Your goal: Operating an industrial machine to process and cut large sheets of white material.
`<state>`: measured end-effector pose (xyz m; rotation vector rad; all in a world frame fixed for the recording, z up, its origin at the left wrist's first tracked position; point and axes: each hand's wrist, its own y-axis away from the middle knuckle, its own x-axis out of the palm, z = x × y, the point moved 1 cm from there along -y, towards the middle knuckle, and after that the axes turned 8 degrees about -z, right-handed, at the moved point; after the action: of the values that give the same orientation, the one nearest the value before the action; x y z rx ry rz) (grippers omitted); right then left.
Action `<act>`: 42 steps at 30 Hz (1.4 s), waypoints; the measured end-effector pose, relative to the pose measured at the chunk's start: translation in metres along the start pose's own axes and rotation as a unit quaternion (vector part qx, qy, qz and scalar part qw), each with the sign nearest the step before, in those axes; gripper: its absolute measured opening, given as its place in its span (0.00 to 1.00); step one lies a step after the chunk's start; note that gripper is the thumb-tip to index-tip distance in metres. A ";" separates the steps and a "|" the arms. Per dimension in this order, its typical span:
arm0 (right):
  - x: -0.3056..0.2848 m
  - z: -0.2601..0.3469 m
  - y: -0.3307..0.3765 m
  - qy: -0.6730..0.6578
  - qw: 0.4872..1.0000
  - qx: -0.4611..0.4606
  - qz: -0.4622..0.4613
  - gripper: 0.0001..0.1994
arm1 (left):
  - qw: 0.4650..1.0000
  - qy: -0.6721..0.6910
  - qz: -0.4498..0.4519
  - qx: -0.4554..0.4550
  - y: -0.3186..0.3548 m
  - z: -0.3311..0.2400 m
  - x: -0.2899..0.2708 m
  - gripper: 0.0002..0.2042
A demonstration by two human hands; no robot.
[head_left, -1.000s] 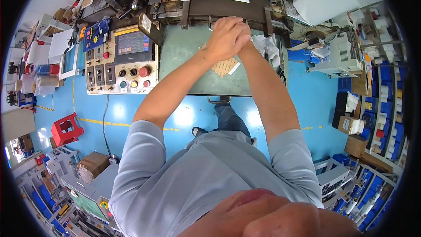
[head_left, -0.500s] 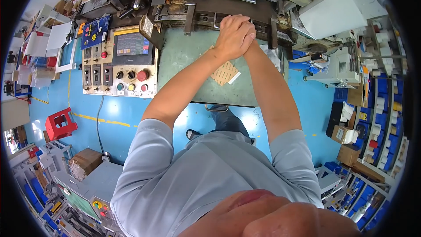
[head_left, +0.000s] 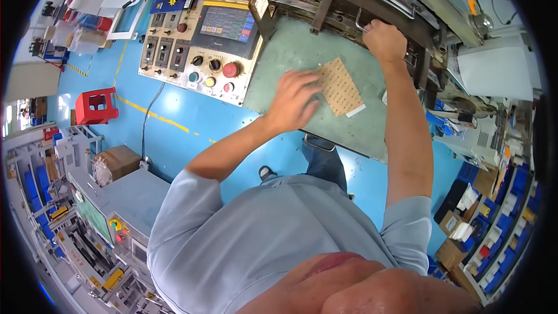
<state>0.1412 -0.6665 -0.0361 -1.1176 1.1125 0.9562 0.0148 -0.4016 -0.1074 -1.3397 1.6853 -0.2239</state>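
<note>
Left hand (head_left: 295, 103) spread flat, fingers open, resting on the perforated tan card sheet (head_left: 340, 86) lying on the green counter (head_left: 290, 58). Right hand (head_left: 383, 40) closed around the press's metal handle (head_left: 372, 20). Sheet not yet inside the machine; feeding left.

Bright overhead light, floor (head_left: 174, 110) glare; fisheye edges bent, perhaps blurred.

Sheet under my left grip (head_left: 295, 100): tan perforated card sheet (head_left: 340, 85), matt, papery, dotted with small holes.
Surface: green work surface (head_left: 290, 58), matt, scuffed and worn.
Handle in my right grip (head_left: 383, 40): dark metal bar (head_left: 365, 23), dull.
Panel: cream control panel (head_left: 174, 52), painted metal, with glossy plastic buttons.
</note>
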 end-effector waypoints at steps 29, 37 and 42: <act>-0.002 0.004 -0.001 0.038 0.997 -0.012 0.062 0.14 | 0.925 -0.232 -0.024 -0.299 0.104 0.040 -0.080 0.27; 0.002 0.004 -0.002 0.067 0.996 0.001 0.053 0.15 | 0.934 -0.218 -0.002 -0.283 0.104 0.041 -0.089 0.26; 0.003 0.005 -0.002 0.081 0.995 0.013 0.052 0.15 | 0.940 -0.239 -0.007 -0.245 0.105 0.042 -0.093 0.28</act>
<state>0.1448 -0.6622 -0.0384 -1.1394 1.3219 0.9419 -0.0268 -0.2668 -0.1466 -1.6047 1.3527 0.5143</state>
